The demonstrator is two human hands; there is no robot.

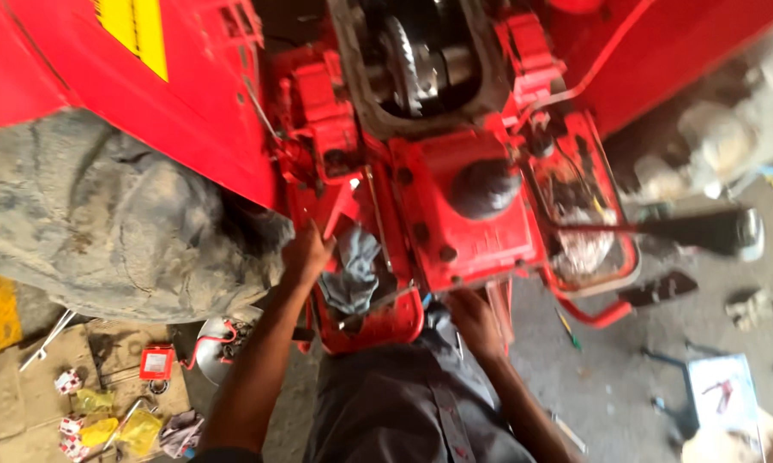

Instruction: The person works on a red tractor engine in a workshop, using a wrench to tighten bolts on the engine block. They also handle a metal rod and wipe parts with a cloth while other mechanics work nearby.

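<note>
Red metal crowds both your hands. Your left hand (305, 255) presses against the tractor housing (455, 206); whether its fingers grip anything cannot be told. A grey rag (352, 273) lies just right of it. Your right hand (475, 321) rests at the housing's lower edge, grip hidden; open floor (626, 369) lies to its right.

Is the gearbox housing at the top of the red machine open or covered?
Open: the housing has no cover, and gears show inside its bare rim.
</note>
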